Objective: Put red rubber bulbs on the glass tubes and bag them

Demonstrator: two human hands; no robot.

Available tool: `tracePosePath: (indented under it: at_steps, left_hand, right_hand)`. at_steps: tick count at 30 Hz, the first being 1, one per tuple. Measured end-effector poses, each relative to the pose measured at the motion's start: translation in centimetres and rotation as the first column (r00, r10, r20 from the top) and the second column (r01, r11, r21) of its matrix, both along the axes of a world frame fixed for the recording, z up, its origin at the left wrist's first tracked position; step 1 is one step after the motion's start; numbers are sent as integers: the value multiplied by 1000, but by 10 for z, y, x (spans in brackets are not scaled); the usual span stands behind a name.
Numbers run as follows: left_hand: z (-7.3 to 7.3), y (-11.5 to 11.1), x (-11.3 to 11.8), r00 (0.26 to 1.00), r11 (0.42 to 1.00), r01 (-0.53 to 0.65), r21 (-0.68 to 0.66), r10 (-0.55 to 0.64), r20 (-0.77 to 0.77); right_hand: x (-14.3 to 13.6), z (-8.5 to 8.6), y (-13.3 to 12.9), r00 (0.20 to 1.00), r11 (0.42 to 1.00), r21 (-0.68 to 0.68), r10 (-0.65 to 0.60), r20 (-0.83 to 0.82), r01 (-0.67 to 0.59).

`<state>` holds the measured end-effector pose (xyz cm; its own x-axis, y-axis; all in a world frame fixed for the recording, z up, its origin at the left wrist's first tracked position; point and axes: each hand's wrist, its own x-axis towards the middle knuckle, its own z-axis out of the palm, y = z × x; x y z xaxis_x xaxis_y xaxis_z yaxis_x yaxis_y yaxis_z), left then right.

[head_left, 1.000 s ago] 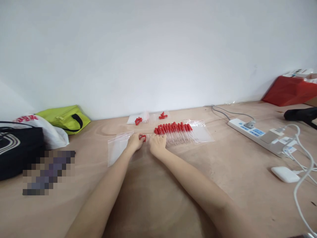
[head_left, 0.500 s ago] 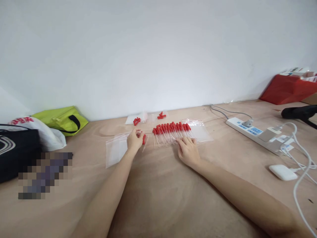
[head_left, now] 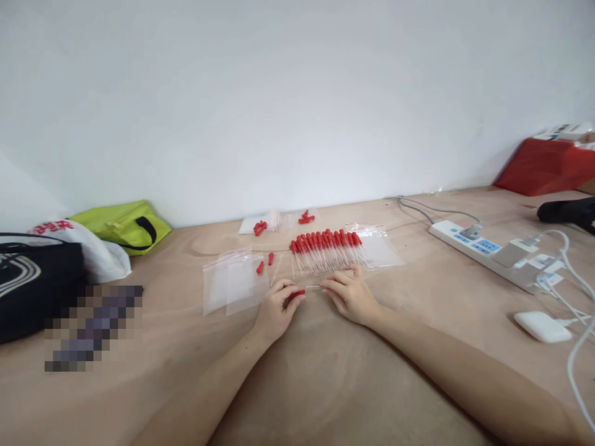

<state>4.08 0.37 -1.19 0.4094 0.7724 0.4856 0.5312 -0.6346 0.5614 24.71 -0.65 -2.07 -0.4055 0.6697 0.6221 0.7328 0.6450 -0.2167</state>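
My left hand pinches a small red cap above the table, just in front of the plastic bags. Facing it, my right hand has its fingers closed on a thin clear stick that points left toward the cap. Beyond my right hand lies a row of red-capped sticks, side by side on a clear bag. Two loose red caps rest by the flat clear bags on the left.
Small piles of red pieces lie near the wall. A white power strip with cables and a white case sit right. Black and green bags stand left; a red bag is far right.
My left hand has moved right and nearer with a red cap in its fingers. My right hand has come slightly closer and now holds a stick. The view has shifted slightly.
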Motion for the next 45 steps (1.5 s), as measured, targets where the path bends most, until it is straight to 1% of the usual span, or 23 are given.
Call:
tracePosePath:
  at_steps: [5,9,13,18,23,30,36,39,45]
  left_hand:
    - [0,4,-3,1000,1000,-10,13,10,-6]
    - [0,3,-3,1000,1000,17,13,-17,-22]
    - [-1,2,-4,999,999,37,29,-36,-33]
    - [-4,1,-6,992,992,87,92,-78,-100]
    - [-3,-2,-4,976,981,139,134,-113,-184]
    - [0,-4,-2,959,977,116,180,-63,-278]
    - [5,-10,0,938,974,72,216,8,-348]
    - [7,-11,1,931,970,86,229,4,-366]
    - [7,-11,1,921,970,114,213,-23,-388]
  right_hand:
    - [-2,-1,1,1000,1000,10,1,29,-1]
    - [-4,-2,1,999,1000,17,20,35,-20]
    - [-4,-4,3,998,998,-6,56,11,-56]
    - [-2,-2,7,993,992,-59,114,18,-113]
    - [0,2,7,989,990,-79,126,74,-120]
    - [-2,3,3,985,994,-70,95,145,-85]
    - [-7,4,-4,989,983,-157,114,94,-98]
    - [-10,3,-6,991,978,-189,106,83,-89]
    - [-15,0,-7,989,978,-197,98,113,-74]
